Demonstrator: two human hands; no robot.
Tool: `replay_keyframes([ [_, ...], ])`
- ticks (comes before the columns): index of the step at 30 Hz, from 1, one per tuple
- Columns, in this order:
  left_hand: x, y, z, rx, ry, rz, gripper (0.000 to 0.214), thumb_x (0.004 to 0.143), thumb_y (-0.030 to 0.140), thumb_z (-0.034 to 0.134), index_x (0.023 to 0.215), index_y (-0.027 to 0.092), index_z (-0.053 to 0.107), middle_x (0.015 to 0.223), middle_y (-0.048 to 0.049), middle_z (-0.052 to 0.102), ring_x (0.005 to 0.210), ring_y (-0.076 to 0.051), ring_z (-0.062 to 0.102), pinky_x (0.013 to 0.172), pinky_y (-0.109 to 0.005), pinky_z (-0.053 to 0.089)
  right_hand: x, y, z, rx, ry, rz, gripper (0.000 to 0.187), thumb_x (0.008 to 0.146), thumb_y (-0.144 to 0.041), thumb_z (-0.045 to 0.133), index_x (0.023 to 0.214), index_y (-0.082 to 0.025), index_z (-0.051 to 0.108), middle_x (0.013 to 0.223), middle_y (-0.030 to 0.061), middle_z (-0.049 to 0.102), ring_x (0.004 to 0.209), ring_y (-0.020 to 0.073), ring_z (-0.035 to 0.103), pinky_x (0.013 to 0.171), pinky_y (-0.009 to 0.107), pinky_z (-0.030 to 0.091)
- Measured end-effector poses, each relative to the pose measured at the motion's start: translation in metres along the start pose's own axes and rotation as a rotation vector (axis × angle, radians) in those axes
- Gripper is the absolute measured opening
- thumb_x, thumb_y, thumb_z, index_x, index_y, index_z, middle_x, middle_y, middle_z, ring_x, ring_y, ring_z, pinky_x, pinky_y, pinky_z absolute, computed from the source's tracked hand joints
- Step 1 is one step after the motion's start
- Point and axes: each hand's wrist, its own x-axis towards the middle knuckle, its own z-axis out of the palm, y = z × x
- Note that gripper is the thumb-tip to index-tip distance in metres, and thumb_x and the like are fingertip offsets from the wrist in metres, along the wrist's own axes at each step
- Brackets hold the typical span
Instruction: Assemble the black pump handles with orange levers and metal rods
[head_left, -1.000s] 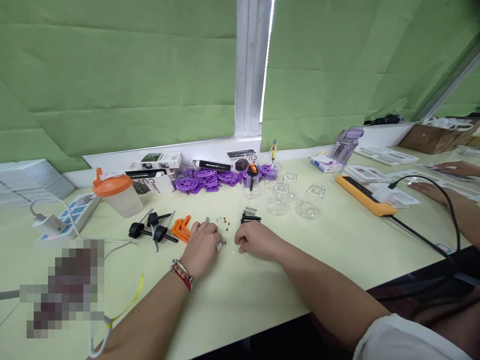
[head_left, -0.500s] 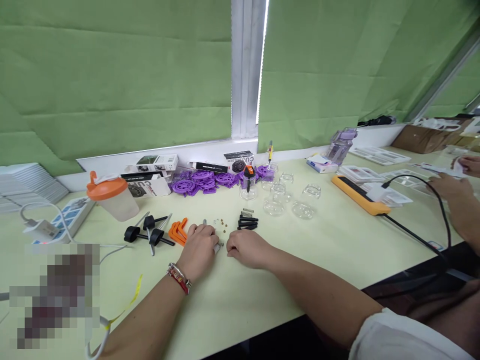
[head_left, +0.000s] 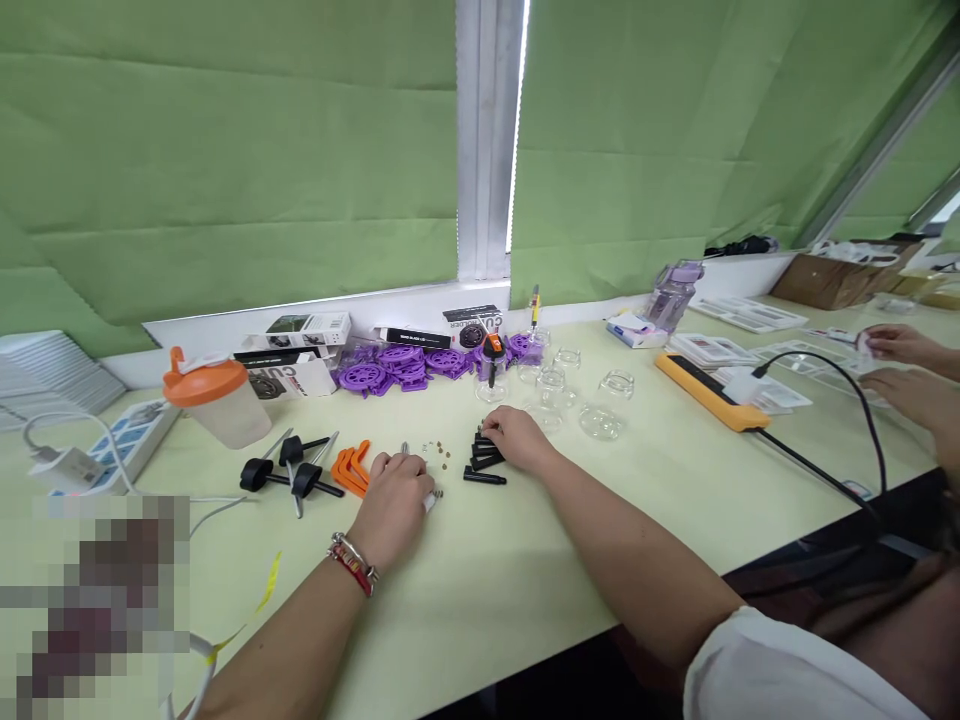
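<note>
Seen on the table point(head_left: 525, 575): left hand point(head_left: 394, 503), curled around a pale part point(head_left: 429, 502), spring point(head_left: 439, 493) jutting out; right hand point(head_left: 516, 438), fingertips narrowed at the rear of the black tubes point(head_left: 487, 462), whether gripping anything I cannot tell; brass bits point(head_left: 444, 454) between the hands; orange hooks point(head_left: 350, 469) beside the left.

Right hand point(head_left: 517, 440) shifted from beside the left hand point(head_left: 394, 500) toward the back edge of the desk point(head_left: 525, 580), fingers point(head_left: 493, 424) now at the black tubes point(head_left: 488, 451), one separate tube point(head_left: 484, 476) nearer the front edge newly in view, co-worker's hands point(head_left: 905, 347) at right closer together
</note>
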Motion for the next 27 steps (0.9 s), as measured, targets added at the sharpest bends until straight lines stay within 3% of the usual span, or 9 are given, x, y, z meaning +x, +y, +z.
replay_keyframes([
  [17,-0.0009,0.0015,-0.0010,-0.031,0.016,-0.007,0.028,0.076,0.004,0.046,0.070,0.019,0.068,0.082,-0.0067,0.061,0.085,-0.022,0.052,0.080,-0.041,0.032,-0.0011,0.0006,-0.0001,0.012,-0.003,0.007,0.016,0.082,-0.016,0.054,0.082,-0.019,0.070,0.096,0.0045,0.069,0.090,0.0168,0.060,0.080,0.026,0.041],
  [27,-0.0007,0.0061,-0.0048,-0.019,-0.011,-0.003,0.031,0.074,-0.001,0.043,0.068,0.018,0.066,0.083,-0.0063,0.061,0.084,-0.021,0.053,0.082,-0.041,0.034,0.0005,0.0058,-0.0031,0.218,0.083,0.043,0.017,0.082,-0.019,0.053,0.079,-0.018,0.069,0.087,0.0038,0.069,0.082,0.0161,0.061,0.075,0.027,0.043],
])
